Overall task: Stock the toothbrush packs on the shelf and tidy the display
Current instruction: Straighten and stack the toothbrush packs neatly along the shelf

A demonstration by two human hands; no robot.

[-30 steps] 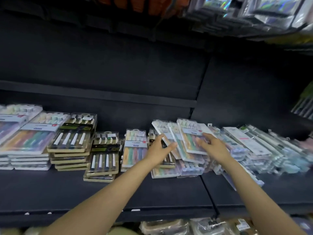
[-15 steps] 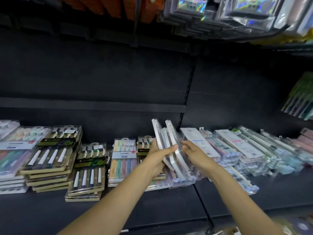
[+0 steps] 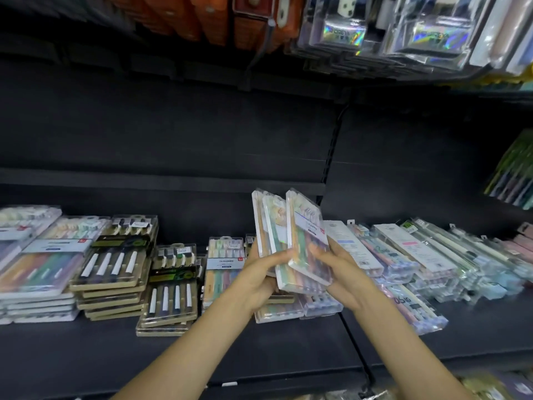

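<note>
Toothbrush packs (image 3: 300, 243) upright — fingers (image 3: 281, 254) curled round both sides, above shelf (image 3: 86, 356)

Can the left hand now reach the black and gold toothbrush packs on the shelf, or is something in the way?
Probably not at once. The left hand grips the clear toothbrush packs together with the right hand. The path to the black and gold packs looks free, but the hand must first let go.

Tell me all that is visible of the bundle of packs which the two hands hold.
The bundle of packs is about three clear plastic toothbrush packs with pastel brushes and white labels. It stands almost upright, tilted, above the dark shelf. The left hand and the right hand grip its lower part from both sides.
</note>
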